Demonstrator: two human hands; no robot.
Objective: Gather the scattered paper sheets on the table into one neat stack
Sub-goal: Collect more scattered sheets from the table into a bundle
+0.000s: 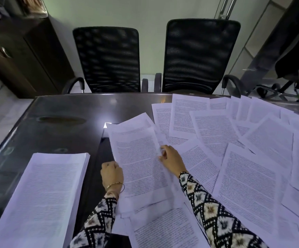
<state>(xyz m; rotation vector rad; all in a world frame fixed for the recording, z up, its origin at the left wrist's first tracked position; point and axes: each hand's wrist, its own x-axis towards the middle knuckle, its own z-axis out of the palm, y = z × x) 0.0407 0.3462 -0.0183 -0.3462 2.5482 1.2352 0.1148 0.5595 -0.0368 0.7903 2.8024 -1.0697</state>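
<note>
Dark glossy table (59,113), left half mostly bare w/ glare. Two chairs (107,59) pushed in at the far edge; cabinet (20,56) far left. Loose sheets (252,140) fan over the whole right half, overlapping at odd angles, some reaching the far edge. That's the work left, prob. more than half.

Near left sits the stack (43,194), edges fairly square, well apart from the mess, so done pages don't mix w/ unsorted ones. In the middle, btw the hands, lies a bundle (139,163) of a few sheets, tilted, edges not lined up, its near end overlapping other pages.

The left hand (112,173) curls on the bundle's left edge, knuckles up, and seems to clamp it as a stop. The right hand (172,160) is at the bundle's right edge, fingertips bent onto the paper; the edge is lifted & blurred there. Looks like a pinch, pressing inward to square the sides. Thin bangle (115,185) on the left wrist.
</note>
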